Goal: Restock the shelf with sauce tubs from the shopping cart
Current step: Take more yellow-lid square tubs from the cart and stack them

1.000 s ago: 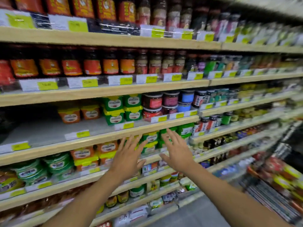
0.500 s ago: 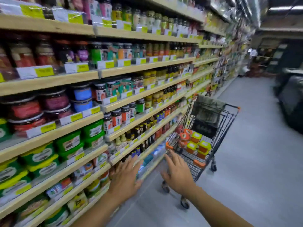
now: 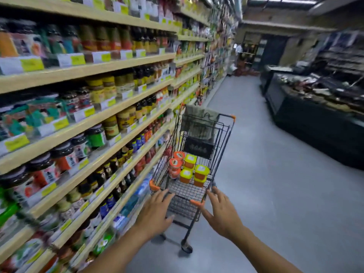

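Shelving (image 3: 118, 64): a long run of pale wooden shelves fills the left side and recedes down the aisle, packed with jars and bottles (image 3: 96, 135); much of it is blurred.
Floor (image 3: 275, 194): smooth grey, running down the middle of the aisle.
Counter (image 3: 315, 131): a dark, low display unit along the right side, well apart from the cart.
Shopping cart (image 3: 186, 194): a small black wire cart with orange corner caps, standing just beside the lower shelves, directly ahead of the hands.
Cloth (image 3: 199, 123): a greyish piece draped over the far end of the cart.
Left hand (image 3: 155, 211): released, fingers spread and straight, grasping nothing; its fingertips lie over the cart's near left rim, contact cannot be told.
Right hand (image 3: 222, 213): likewise loose and empty, fingers fanned out, just beside the cart's near right corner.
Yellow-lidded sauce tubs (image 3: 201, 170): square tubs, stacked in the far half of the cart's basket.
Orange-lidded tubs (image 3: 175, 164): round ones, stacked just left of the yellow-lidded ones, against the cart's left wall.
Price tags (image 3: 32, 64): white and yellow, along the shelf edges.
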Motion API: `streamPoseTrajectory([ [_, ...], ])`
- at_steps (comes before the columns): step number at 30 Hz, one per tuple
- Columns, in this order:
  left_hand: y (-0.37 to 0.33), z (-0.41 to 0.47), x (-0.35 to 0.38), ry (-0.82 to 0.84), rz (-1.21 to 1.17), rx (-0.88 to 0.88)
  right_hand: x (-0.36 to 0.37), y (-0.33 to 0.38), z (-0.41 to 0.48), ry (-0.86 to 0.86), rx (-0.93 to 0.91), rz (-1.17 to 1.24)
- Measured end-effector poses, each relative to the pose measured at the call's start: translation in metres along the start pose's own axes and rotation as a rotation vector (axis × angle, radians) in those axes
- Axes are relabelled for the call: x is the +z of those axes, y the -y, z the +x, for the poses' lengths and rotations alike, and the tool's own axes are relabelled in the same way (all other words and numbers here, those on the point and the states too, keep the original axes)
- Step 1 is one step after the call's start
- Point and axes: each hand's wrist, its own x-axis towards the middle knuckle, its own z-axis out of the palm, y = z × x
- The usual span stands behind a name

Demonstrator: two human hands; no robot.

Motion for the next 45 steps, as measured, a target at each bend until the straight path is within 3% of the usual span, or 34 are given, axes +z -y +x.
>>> streamPoseTrajectory([
  [9, 0.046, 0.179, 0.008, 0.15, -0.021, 0.033, -0.006, -0.04, 0.15, 0.096, 0.13, 0.029],
  [17, 0.054, 0.272, 0.008, 0.228, -0.046, 0.058, -0.006, -0.077, 0.241, 0.17, 0.17, 0.047],
  [23, 0.061, 0.346, 0.035, 0.294, -0.088, -0.021, 0.017, -0.118, 0.319, 0.242, 0.143, 0.048],
  [30, 0.065, 0.455, 0.079, 0.38, -0.167, -0.194, 0.054, -0.188, 0.437, 0.437, 0.055, -0.025],
  [35, 0.063, 0.532, 0.104, 0.414, -0.252, -0.36, 0.074, -0.236, 0.527, 0.618, -0.106, -0.16],
  [45, 0.085, 0.651, 0.162, 0.436, -0.357, -0.593, 0.139, -0.263, 0.649, 0.852, -0.375, -0.344],
])
